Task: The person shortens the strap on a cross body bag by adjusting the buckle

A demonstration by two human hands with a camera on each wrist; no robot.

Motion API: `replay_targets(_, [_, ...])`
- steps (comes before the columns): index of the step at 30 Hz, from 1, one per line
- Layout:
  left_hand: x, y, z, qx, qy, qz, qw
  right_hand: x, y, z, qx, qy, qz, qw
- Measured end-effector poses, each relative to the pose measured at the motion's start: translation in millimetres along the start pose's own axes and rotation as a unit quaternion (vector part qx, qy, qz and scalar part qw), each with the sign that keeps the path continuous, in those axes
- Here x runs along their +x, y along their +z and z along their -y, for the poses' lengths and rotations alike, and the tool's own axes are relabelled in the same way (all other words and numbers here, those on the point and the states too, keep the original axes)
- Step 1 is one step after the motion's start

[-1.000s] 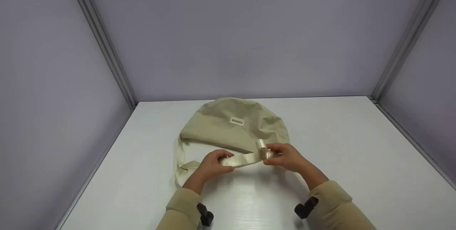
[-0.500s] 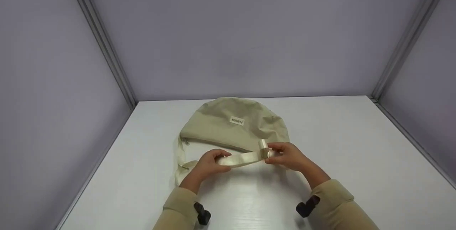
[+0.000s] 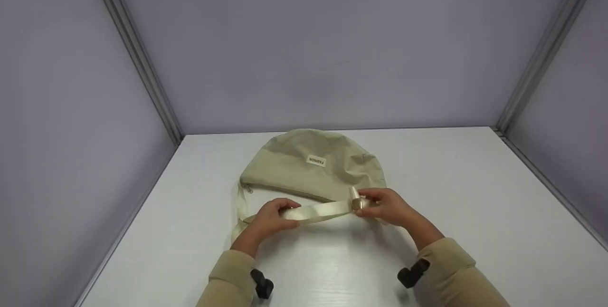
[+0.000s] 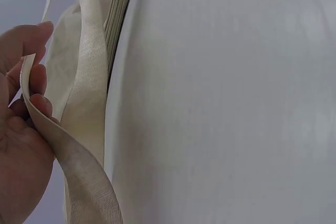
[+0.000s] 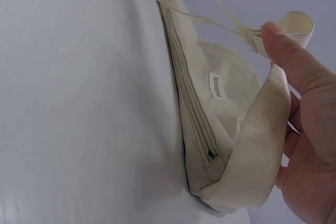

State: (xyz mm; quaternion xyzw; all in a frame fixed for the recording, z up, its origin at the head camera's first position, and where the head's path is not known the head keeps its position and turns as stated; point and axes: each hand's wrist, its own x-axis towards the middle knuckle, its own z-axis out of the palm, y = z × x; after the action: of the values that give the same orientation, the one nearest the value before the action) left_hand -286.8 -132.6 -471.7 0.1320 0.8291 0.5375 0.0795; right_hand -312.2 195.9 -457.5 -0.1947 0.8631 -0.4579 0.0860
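Observation:
A beige shoulder bag (image 3: 285, 162) with a "FASHION" label (image 3: 316, 160) lies on the table, the label upside down in the head view. Its pale webbing strap (image 3: 325, 210) is lifted in front of the bag between both hands. My left hand (image 3: 270, 221) holds a length of it; in the left wrist view the strap (image 4: 79, 166) runs across the fingers. My right hand (image 3: 390, 208) pinches the strap at the slider buckle (image 3: 356, 204), where a loop of webbing (image 5: 298, 23) stands up. The thumb partly covers the buckle in the right wrist view.
The white table (image 3: 475, 193) ends at a pale back wall (image 3: 332, 50), with side walls left and right. Another part of the strap (image 3: 242, 202) lies at the bag's left. Black camera mounts (image 3: 262, 284) sit on both cuffs.
My left hand has drifted left and slightly away from me. The right hand and buckle have shifted slightly right, so the strap between the hands spans wider. The bag stays in place.

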Motion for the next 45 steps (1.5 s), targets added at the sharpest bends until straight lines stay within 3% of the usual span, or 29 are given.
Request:
replay_targets(8, [-3.0, -7.1, 2.1, 0.023, 0.003, -0.01, 0.9997, 0.2, -1, 1, -0.008, 0.001, -0.007, 0.9999])
replay_targets(19, [-7.0, -17.9, 5.4, 0.015, -0.003, -0.006, 0.9999, -0.3, -1, 1, -0.001, -0.005, -0.004, 1.0])
replay_targets(26, [-8.8, -22.3, 5.9, 0.021, -0.033, -0.003, 0.9992, -2.1, -2, 2, 0.023, 0.002, 0.006, 0.9997])
replay_targets(34, [-11.6, -28.0, 3.1, 0.031, -0.014, -0.012, 0.9993, -1.5, -2, 0, 0.013, -0.011, -0.003, 0.9998])
replay_targets(45, [-12.4, -33.5, 4.0, 0.031, -0.034, -0.021, 0.9987, -1.2, -2, -2, 0.02, -0.003, -0.014, 0.9997])
